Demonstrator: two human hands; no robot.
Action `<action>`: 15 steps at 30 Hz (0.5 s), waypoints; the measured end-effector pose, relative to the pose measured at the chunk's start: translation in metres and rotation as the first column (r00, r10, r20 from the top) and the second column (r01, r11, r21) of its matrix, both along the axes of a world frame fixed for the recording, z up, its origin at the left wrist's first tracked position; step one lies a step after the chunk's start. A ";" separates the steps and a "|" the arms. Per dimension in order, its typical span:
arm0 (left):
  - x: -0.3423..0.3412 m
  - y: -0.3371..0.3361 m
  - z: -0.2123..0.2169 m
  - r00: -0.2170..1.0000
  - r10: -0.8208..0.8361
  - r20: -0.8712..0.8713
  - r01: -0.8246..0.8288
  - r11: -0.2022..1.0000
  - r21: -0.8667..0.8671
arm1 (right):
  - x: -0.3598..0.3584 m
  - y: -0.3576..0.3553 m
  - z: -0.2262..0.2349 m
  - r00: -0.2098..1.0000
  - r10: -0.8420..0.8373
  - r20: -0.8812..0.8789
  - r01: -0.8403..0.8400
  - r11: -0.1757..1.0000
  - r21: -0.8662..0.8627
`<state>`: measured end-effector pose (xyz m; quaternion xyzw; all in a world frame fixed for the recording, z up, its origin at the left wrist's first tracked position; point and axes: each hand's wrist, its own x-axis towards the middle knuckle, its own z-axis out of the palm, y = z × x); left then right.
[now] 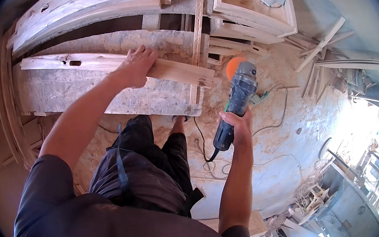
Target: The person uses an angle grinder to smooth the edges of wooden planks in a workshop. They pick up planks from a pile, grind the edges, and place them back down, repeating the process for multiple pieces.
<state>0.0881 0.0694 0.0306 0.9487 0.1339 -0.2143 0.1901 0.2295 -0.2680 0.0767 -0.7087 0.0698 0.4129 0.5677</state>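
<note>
- Plank [106, 63] lies across our workbench [107, 94] — our left hand [135, 66] clamps its edge to steady it.
- Our right hand [238, 124] grips the grinder [236, 103], its orange disc [233, 67] held clear beside the plank's end.

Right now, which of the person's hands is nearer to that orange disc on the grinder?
Right. The right hand holds the grinder by its handle, with the orange disc at the tool's far end. The left hand is farther off to the left, resting on the wooden plank.
</note>
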 end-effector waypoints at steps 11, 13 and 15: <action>-0.033 -0.018 -0.036 0.879 0.015 0.477 -0.087 0.988 0.131 | -0.038 0.009 0.036 0.992 -0.073 -0.099 0.069 0.996 -0.048; -0.034 -0.019 -0.037 0.859 0.003 0.512 -0.091 0.985 0.148 | -0.044 0.015 0.039 0.988 -0.089 -0.125 0.083 0.995 -0.051; -0.034 -0.020 -0.036 0.842 -0.009 0.539 -0.088 0.984 0.153 | -0.051 0.018 0.044 0.976 -0.111 -0.185 0.104 0.993 -0.048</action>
